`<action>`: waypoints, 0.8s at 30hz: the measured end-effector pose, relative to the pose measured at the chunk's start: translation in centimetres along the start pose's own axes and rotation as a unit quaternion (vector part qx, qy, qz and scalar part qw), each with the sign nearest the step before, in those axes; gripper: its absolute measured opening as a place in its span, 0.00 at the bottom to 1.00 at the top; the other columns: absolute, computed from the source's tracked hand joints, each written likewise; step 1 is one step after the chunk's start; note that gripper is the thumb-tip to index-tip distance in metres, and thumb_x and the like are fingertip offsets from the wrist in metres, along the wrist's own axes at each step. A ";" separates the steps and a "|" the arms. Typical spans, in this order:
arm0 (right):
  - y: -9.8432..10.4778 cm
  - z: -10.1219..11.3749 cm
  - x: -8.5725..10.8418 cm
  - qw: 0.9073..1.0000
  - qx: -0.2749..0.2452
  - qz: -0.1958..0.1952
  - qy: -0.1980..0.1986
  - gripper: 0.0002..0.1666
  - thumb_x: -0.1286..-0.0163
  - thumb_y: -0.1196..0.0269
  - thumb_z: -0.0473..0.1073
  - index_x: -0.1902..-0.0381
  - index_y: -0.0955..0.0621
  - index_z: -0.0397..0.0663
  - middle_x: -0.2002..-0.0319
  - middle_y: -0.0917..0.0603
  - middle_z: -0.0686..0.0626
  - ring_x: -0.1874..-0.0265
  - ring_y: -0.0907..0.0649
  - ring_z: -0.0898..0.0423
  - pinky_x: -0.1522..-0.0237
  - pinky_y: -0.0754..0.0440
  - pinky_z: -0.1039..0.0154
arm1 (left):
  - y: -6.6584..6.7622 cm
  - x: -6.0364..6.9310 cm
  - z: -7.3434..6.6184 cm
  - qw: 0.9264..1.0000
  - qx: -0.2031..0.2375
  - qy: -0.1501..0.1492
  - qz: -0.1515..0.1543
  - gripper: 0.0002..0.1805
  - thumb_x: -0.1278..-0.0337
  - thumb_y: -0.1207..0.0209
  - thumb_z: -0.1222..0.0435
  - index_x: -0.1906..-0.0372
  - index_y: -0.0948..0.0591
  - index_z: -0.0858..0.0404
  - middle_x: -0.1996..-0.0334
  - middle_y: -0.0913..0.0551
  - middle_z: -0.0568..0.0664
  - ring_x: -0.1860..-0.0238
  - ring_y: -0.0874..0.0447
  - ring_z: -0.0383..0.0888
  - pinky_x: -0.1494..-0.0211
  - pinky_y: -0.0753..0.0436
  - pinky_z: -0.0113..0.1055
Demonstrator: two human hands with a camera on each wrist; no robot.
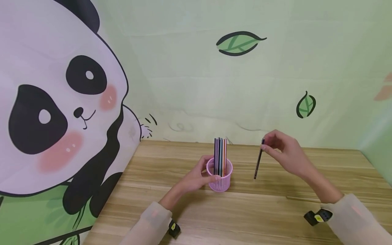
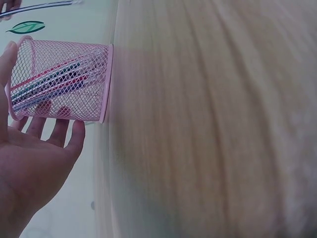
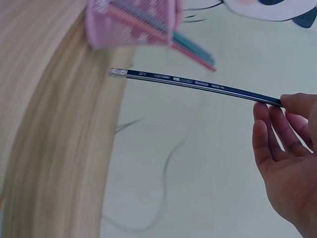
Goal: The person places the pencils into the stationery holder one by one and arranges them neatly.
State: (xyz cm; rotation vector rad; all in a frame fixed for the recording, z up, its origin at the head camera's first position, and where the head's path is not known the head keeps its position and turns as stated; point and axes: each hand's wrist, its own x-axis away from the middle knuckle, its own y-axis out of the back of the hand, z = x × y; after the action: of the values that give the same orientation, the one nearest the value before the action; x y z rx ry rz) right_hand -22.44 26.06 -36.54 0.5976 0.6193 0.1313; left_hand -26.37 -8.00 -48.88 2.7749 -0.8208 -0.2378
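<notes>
A pink mesh pen cup (image 1: 220, 186) stands upright on the wooden table, with several pencils (image 1: 220, 151) of different colours inside it. My left hand (image 1: 193, 178) holds the cup from its left side, the thumb over the near side and the other fingers behind. To the right of the cup, my right hand (image 1: 286, 153) pinches a dark pencil (image 1: 258, 160) by its upper end, between thumb and fingertips. That pencil hangs slightly tilted above the table, apart from the cup. In the right wrist view the held pencil (image 3: 198, 86) has its eraser end farthest from the fingers.
The wooden table (image 1: 245, 217) reaches back to a pale green wall cloth (image 1: 183, 68) printed with leaves. A panda picture (image 1: 92, 109) covers the left side. Small black devices (image 1: 315, 217) sit on both wrists.
</notes>
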 end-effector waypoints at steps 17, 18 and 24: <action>-2.3 3.5 -3.4 0.990 -0.132 -0.047 0.009 0.09 0.25 0.35 0.29 0.50 0.22 0.34 0.59 0.18 0.43 0.61 0.16 0.55 0.52 0.14 0.71 | 0.1 0.1 -0.3 1.000 0.007 -0.005 0.002 0.42 0.34 0.28 0.62 0.22 0.39 0.50 0.26 0.29 0.51 0.27 0.29 0.52 0.24 0.27 0.48; -2.6 3.4 -3.5 0.990 -0.132 -0.045 0.007 0.09 0.25 0.35 0.29 0.50 0.22 0.34 0.60 0.18 0.43 0.61 0.16 0.55 0.52 0.14 0.71 | 0.1 0.1 -0.3 1.000 0.007 -0.005 0.002 0.42 0.34 0.28 0.62 0.22 0.39 0.50 0.26 0.29 0.51 0.27 0.29 0.52 0.24 0.27 0.48; -4.4 2.7 -3.3 0.992 -0.126 -0.009 -0.016 0.08 0.24 0.34 0.32 0.51 0.21 0.36 0.60 0.15 0.41 0.63 0.16 0.54 0.59 0.15 0.70 | 0.0 0.0 -0.3 1.000 0.003 0.001 0.000 0.42 0.34 0.28 0.61 0.22 0.38 0.50 0.27 0.29 0.50 0.28 0.28 0.51 0.24 0.27 0.47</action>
State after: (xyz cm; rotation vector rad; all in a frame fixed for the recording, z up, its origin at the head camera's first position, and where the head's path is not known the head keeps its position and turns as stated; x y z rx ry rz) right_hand -23.82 20.14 -35.62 0.3493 0.5675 0.1791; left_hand -26.29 -7.97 -48.59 2.7806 -0.8214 -0.2338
